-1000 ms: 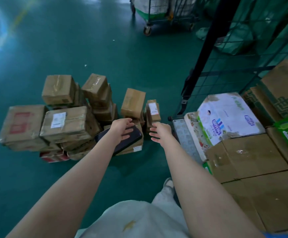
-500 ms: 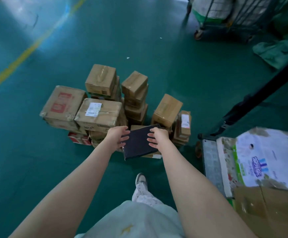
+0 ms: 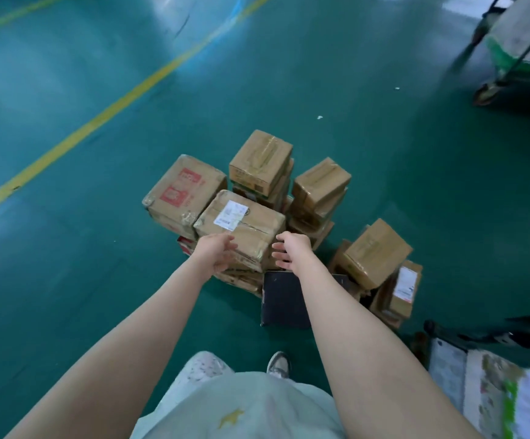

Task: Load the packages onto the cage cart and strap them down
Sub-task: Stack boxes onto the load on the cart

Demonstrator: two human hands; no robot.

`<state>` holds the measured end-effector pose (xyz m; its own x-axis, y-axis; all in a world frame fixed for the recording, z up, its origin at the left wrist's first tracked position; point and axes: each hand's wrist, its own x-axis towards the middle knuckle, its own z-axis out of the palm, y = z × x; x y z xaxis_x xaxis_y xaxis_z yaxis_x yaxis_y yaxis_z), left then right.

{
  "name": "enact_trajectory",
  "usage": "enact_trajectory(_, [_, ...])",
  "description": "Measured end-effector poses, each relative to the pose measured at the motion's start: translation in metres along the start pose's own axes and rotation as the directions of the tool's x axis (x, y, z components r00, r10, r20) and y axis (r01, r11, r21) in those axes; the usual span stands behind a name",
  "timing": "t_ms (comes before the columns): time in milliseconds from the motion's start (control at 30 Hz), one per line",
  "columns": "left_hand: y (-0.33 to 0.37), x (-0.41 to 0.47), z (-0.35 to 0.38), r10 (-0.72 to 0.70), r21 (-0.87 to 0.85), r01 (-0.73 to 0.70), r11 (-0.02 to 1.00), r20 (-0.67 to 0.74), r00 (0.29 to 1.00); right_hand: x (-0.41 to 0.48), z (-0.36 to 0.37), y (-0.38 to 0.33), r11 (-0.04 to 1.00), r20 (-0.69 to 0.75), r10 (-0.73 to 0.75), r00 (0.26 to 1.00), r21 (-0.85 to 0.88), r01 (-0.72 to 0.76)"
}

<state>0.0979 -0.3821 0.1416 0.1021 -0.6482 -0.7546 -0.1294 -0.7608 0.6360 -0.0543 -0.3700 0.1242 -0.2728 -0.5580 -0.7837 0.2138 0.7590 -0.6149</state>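
A pile of taped cardboard packages sits on the green floor in front of me. The nearest top one is a brown box with a white label. My left hand hovers at its left front corner and my right hand at its right front corner, both with fingers spread and holding nothing. A flat black package lies on the pile's near edge, partly under my right forearm. The cage cart's corner with loaded packages shows at the bottom right.
A box with red print lies left of the labelled one. More boxes stand behind and to the right. Another wheeled cart stands at the top right. A yellow floor line runs diagonally on the left.
Both hands let go of the flat black package, which now lies on the pile's near edge. They moved forward to the labelled box. My view swung left, away from the cage cart.
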Motion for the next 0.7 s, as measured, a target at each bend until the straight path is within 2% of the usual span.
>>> enact_trajectory(233, [0.02,0.039,-0.049,-0.051,-0.013,0.05,0.999,-0.03,0.998,0.03,0.068,-0.017,0.997,0.004,0.025,1.0,-0.072,-0.025])
enact_trajectory(467, [0.042,0.092,-0.131,-0.041,0.104,0.039,0.994,0.013,0.999,0.048,0.166,-0.021,0.996,-0.023,0.084,0.996,-0.023,-0.085])
enact_trajectory(700, [0.057,0.143,-0.225,-0.079,0.179,0.08,0.981,-0.012,0.997,0.045,0.256,-0.016,0.989,-0.01,0.141,0.99,0.048,-0.141])
